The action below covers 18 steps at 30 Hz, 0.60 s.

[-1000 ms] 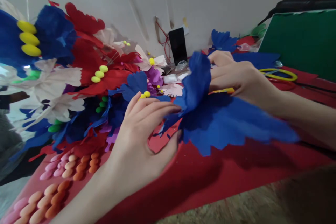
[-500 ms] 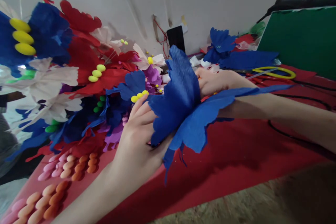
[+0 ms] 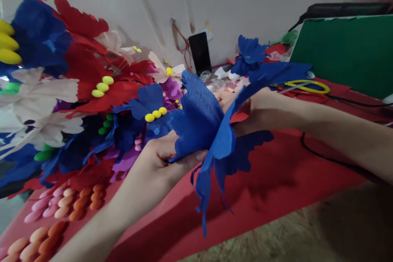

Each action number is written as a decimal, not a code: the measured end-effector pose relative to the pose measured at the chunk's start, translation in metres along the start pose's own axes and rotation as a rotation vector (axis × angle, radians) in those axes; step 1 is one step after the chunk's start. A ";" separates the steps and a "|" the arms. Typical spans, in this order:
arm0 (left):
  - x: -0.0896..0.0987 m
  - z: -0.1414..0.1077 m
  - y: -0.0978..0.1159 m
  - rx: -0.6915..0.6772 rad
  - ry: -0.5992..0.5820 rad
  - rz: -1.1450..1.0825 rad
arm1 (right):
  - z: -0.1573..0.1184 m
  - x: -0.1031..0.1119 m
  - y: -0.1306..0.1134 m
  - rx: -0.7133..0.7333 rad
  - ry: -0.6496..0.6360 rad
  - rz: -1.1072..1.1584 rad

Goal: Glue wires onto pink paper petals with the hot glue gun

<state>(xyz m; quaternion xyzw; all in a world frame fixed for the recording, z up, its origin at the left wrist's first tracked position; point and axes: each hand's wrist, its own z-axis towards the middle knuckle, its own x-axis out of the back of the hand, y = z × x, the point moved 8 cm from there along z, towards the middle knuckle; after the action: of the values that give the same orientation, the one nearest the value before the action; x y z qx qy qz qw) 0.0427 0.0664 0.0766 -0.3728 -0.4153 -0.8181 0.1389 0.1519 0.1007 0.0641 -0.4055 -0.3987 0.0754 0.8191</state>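
A blue paper butterfly with scalloped wings and narrow tails is held up above the red table, near the middle of the view. My left hand grips its lower left side, the thumb lying along the near edge and the other fingers behind the wing. On the far side, my right hand is closed at the butterfly, its fingers mostly hidden behind the blue wings. A small bit of red shows beside the right palm.
Blue, red, white and purple paper butterflies crowd the left. Pink and orange oval pieces lie on the red table. A phone leans at the wall. Yellow-handled scissors, a black cable and a green board are right.
The butterfly has turned, its right wing now raised and more of a lower wing showing. My left fingers have moved behind the wing. The view has shifted slightly to the right.
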 end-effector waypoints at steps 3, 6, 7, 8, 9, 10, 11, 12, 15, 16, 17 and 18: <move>-0.002 0.000 -0.007 0.029 -0.018 -0.134 | 0.000 0.005 0.008 -0.071 0.025 0.017; -0.003 -0.001 -0.018 0.109 0.008 -0.278 | 0.002 0.003 0.009 -0.066 0.003 0.025; -0.005 -0.001 -0.019 0.127 -0.008 -0.320 | 0.002 0.001 0.008 -0.046 -0.030 0.034; -0.008 -0.001 -0.019 0.133 -0.036 -0.351 | 0.002 -0.003 0.007 -0.020 -0.074 0.047; -0.010 -0.001 -0.018 0.126 -0.066 -0.365 | 0.002 -0.006 0.005 0.010 -0.124 0.059; -0.011 -0.001 -0.016 0.118 -0.092 -0.375 | 0.001 -0.009 0.004 0.029 -0.163 0.068; -0.011 0.000 -0.014 0.102 -0.113 -0.384 | 0.001 -0.010 0.005 0.039 -0.191 0.070; -0.011 0.000 -0.011 0.079 -0.137 -0.379 | 0.001 -0.010 0.005 0.042 -0.201 0.067; -0.010 0.000 -0.002 -0.036 -0.211 -0.245 | 0.001 -0.005 0.010 0.032 -0.185 0.075; -0.010 -0.001 0.000 -0.071 -0.231 -0.187 | 0.000 -0.005 0.012 0.022 -0.194 0.089; -0.010 -0.001 0.000 -0.095 -0.244 -0.141 | 0.000 -0.006 0.014 0.008 -0.213 0.105; -0.010 -0.001 0.000 -0.108 -0.246 -0.108 | -0.001 -0.008 0.016 -0.014 -0.237 0.122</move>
<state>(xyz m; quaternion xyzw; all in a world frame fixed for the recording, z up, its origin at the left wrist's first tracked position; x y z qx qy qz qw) 0.0483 0.0647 0.0690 -0.4541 -0.4043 -0.7936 0.0225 0.1508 0.1072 0.0476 -0.4228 -0.4677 0.1696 0.7575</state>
